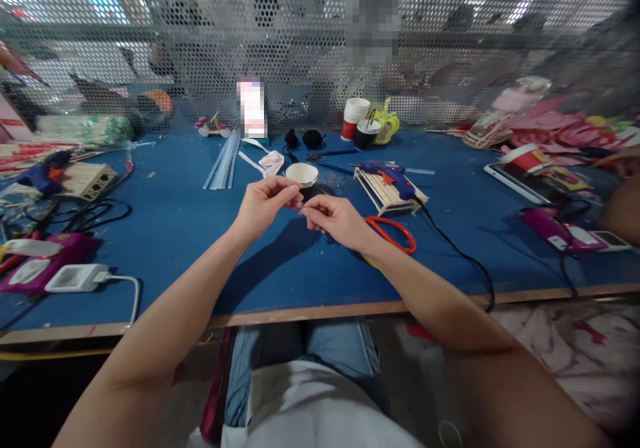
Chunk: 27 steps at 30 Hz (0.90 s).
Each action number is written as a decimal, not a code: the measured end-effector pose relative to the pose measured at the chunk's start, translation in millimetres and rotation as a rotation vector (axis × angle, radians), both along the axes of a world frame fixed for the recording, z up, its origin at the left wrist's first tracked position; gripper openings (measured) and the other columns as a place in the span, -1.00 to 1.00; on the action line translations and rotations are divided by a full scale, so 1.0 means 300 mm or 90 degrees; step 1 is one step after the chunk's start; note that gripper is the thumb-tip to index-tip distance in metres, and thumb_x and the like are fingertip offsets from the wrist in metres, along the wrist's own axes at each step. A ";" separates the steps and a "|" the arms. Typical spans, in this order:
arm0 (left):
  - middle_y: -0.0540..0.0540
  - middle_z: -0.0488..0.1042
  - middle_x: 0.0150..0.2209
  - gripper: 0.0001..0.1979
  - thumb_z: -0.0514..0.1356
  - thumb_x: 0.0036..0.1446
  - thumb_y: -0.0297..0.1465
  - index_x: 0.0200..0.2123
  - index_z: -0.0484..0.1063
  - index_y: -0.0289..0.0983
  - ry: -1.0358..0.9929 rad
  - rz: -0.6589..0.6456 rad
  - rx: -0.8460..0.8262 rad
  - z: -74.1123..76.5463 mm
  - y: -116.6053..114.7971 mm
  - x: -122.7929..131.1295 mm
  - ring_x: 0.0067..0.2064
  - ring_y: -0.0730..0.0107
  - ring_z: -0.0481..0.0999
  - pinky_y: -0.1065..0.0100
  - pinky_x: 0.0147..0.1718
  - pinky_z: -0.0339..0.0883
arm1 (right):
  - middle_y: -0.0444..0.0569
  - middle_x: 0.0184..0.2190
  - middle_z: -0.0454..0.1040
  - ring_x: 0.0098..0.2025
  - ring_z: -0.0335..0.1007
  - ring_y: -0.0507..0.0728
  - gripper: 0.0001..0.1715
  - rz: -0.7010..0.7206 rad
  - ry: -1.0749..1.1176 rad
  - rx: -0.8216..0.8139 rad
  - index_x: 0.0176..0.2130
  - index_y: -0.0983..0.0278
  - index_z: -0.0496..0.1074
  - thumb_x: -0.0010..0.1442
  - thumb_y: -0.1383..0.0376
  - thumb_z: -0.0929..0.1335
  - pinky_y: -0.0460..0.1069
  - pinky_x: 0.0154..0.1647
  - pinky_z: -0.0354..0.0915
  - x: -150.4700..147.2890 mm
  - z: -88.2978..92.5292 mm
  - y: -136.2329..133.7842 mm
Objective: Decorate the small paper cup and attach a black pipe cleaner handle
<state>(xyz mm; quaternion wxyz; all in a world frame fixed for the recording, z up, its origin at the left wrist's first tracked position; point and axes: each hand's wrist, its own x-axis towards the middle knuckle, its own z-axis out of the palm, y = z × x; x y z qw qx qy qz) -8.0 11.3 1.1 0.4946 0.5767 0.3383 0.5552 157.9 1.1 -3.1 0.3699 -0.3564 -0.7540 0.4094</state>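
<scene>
Both hands meet above the middle of the table, just in front of a dark paper cup [302,176] with a white inside. My left hand [267,205] is closed in a pinch, thumb against fingers. Close beside it, my right hand [333,218] pinches too, its fingertips almost touching the left ones. Whatever lies between the fingertips is too small to make out. Behind the cup lies a loose white ribbon [271,161]. A blue glue gun [393,176] rests on a small wooden stick rack [383,198] to the right, and red-handled scissors [400,235] lie near my right wrist.
Clear glue sticks [223,161] lie to the left. Stacked paper cups [355,118] and black yarn balls [313,139] stand at the back, before a perforated metal screen [200,68]. Purple power strips [55,255] and cables occupy both sides. A person's arm [623,195] shows at far right.
</scene>
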 end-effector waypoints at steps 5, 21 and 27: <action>-0.06 0.47 -0.51 -0.83 0.24 -0.09 -0.38 -0.39 0.46 -0.36 0.043 0.031 -0.004 0.003 -0.004 0.006 -0.49 0.51 0.42 0.41 -0.45 0.29 | -0.14 -0.57 0.39 -0.54 0.28 -0.04 -0.81 -0.079 -0.056 0.102 -0.35 0.32 0.39 0.13 0.23 0.27 -0.12 -0.47 0.18 0.000 -0.016 0.000; -0.08 0.51 -0.45 -0.79 0.27 -0.11 -0.32 -0.38 0.50 -0.32 0.044 0.021 -0.064 -0.001 -0.002 0.002 -0.43 0.46 0.48 0.36 -0.37 0.37 | -0.12 -0.54 0.42 -0.52 0.28 -0.02 -0.81 -0.110 -0.125 0.155 -0.36 0.30 0.40 0.14 0.25 0.26 -0.10 -0.45 0.14 0.003 -0.013 -0.004; -0.08 0.50 -0.47 -0.80 0.26 -0.09 -0.31 -0.40 0.50 -0.34 0.062 0.018 -0.050 0.004 -0.003 0.001 -0.43 0.45 0.46 0.36 -0.37 0.38 | -0.14 -0.56 0.41 -0.54 0.25 -0.04 -0.80 -0.094 -0.124 0.157 -0.37 0.30 0.40 0.14 0.25 0.25 -0.12 -0.46 0.12 0.004 -0.006 -0.007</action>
